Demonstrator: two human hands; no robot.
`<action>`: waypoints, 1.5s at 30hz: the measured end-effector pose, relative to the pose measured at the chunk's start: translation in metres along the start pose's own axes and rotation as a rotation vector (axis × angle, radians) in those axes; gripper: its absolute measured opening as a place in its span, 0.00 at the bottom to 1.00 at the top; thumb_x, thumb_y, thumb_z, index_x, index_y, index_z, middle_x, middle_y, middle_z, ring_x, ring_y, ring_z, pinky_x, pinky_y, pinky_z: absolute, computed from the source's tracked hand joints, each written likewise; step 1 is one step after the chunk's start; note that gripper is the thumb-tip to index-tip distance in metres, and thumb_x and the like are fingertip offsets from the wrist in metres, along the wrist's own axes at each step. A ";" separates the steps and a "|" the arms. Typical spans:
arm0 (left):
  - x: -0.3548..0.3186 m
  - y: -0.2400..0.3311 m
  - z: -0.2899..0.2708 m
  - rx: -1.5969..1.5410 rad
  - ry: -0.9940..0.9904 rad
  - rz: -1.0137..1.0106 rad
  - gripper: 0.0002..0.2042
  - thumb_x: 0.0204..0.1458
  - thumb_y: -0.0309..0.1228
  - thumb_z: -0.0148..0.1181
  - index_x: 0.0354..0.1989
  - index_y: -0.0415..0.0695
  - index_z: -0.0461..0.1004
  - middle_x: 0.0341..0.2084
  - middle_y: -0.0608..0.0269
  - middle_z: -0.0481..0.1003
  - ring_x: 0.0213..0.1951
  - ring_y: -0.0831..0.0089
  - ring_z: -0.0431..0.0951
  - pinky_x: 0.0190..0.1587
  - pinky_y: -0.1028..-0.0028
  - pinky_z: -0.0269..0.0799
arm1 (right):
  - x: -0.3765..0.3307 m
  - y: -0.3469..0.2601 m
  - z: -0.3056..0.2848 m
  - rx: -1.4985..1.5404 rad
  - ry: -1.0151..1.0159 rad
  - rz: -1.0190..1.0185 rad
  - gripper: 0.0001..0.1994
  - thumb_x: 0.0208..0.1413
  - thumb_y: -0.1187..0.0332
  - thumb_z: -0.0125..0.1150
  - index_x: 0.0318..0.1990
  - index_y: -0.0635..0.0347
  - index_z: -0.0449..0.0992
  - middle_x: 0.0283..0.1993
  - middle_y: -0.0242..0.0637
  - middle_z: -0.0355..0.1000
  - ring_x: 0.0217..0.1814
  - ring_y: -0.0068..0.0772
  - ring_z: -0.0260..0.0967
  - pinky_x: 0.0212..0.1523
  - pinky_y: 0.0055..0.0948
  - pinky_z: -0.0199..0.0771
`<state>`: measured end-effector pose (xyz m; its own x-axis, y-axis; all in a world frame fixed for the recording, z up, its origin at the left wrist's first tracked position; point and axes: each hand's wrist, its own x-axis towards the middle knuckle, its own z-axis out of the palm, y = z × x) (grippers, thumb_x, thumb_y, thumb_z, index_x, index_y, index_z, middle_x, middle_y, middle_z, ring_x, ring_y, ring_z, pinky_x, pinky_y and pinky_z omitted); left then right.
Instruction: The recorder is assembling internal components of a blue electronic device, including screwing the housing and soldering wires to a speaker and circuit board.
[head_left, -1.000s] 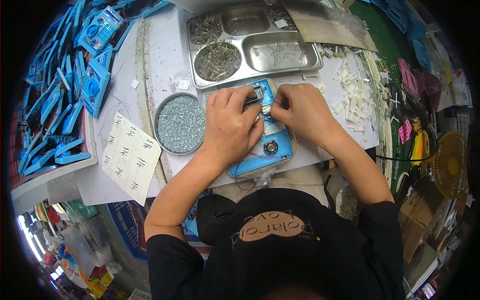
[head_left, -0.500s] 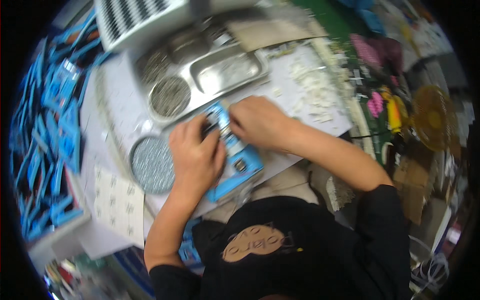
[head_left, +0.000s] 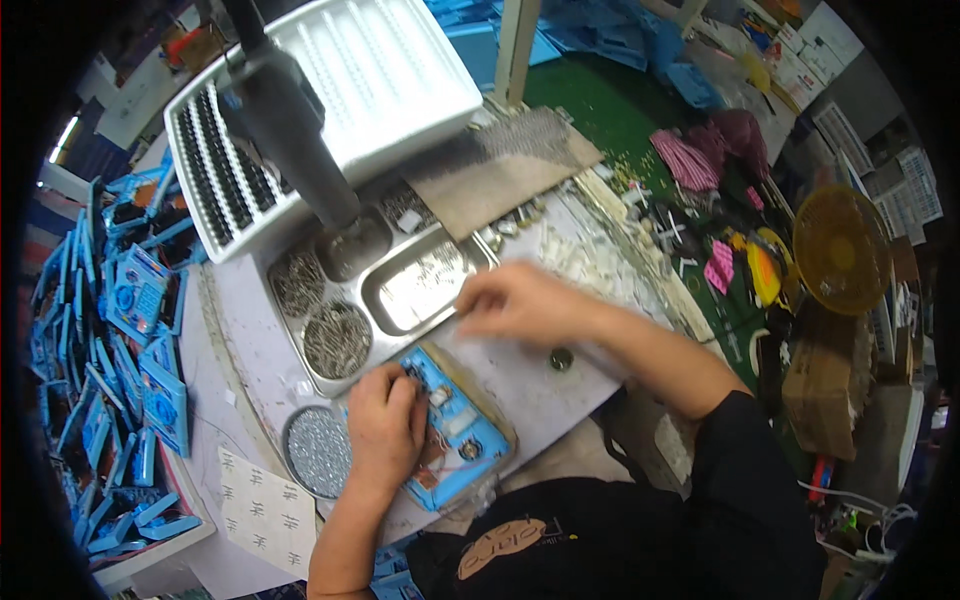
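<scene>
An opened blue plastic casing (head_left: 487, 436) with small electronic parts and wires inside lies near the table's front edge. My left hand (head_left: 385, 430) grips its left side, fingers curled over the upper left edge. My right hand (head_left: 525, 305) is raised, apart from the casing, close to the right rim of a steel compartment tray (head_left: 447, 318); its fingers are bent and smeared by motion, so any small thing in them cannot be made out. Small metal pieces (head_left: 337, 340) fill the tray's round compartment. A round dish (head_left: 316, 452) of tiny silvery parts sits left of my left hand.
A dark cylindrical tool (head_left: 290, 130) hangs over a white ribbed tray (head_left: 385, 75) holding rows of black parts. Many blue casings (head_left: 140, 290) are piled at the left. Small white pieces (head_left: 590, 270), a brown board (head_left: 500, 170) and a marked paper sheet (head_left: 262, 510) lie on the table.
My right hand has left the casing and moved up and right toward the steel tray. My left hand stays on the casing. The whole view has shifted, showing more of the far side.
</scene>
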<state>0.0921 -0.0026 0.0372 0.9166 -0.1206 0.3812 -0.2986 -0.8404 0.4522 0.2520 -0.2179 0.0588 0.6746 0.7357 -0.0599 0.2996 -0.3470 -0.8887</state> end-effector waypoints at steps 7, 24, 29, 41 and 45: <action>0.020 0.002 -0.001 -0.051 -0.125 -0.081 0.10 0.43 0.22 0.66 0.33 0.40 0.72 0.37 0.51 0.73 0.38 0.50 0.75 0.40 0.58 0.71 | 0.145 0.139 -0.299 -0.077 0.643 0.179 0.13 0.52 0.63 0.71 0.37 0.65 0.83 0.22 0.37 0.77 0.18 0.27 0.72 0.24 0.27 0.73; 0.019 0.005 -0.002 -0.016 -0.191 -0.210 0.12 0.39 0.25 0.71 0.31 0.43 0.72 0.37 0.56 0.75 0.36 0.54 0.77 0.38 0.61 0.74 | 0.312 0.131 -0.389 0.041 0.015 0.068 0.17 0.56 0.56 0.69 0.51 0.50 0.82 0.54 0.34 0.77 0.58 0.32 0.72 0.56 0.42 0.76; 0.021 0.008 -0.005 0.018 -0.211 -0.216 0.14 0.39 0.24 0.71 0.31 0.43 0.71 0.37 0.55 0.74 0.38 0.53 0.77 0.40 0.61 0.73 | 0.253 0.204 -0.417 0.059 0.607 0.254 0.18 0.60 0.50 0.65 0.46 0.55 0.82 0.40 0.33 0.79 0.40 0.28 0.75 0.37 0.34 0.78; 0.018 -0.003 -0.013 -0.055 -0.245 -0.169 0.14 0.44 0.23 0.66 0.40 0.43 0.71 0.41 0.50 0.70 0.43 0.47 0.75 0.44 0.60 0.73 | 0.075 0.182 -0.393 0.779 1.249 -0.072 0.20 0.62 0.64 0.63 0.60 0.59 0.70 0.55 0.41 0.72 0.50 0.39 0.72 0.40 0.38 0.83; 0.002 0.007 -0.034 -0.077 0.091 -0.197 0.14 0.48 0.23 0.66 0.44 0.41 0.74 0.42 0.55 0.74 0.41 0.59 0.77 0.40 0.68 0.74 | -0.013 0.061 -0.236 0.995 0.893 -0.472 0.21 0.65 0.66 0.60 0.63 0.60 0.66 0.58 0.42 0.71 0.55 0.38 0.72 0.49 0.39 0.80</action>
<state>0.0827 0.0089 0.0681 0.9325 0.0933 0.3490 -0.1387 -0.7995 0.5844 0.4210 -0.3855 0.1127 0.9516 -0.0742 0.2983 0.2733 0.6483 -0.7107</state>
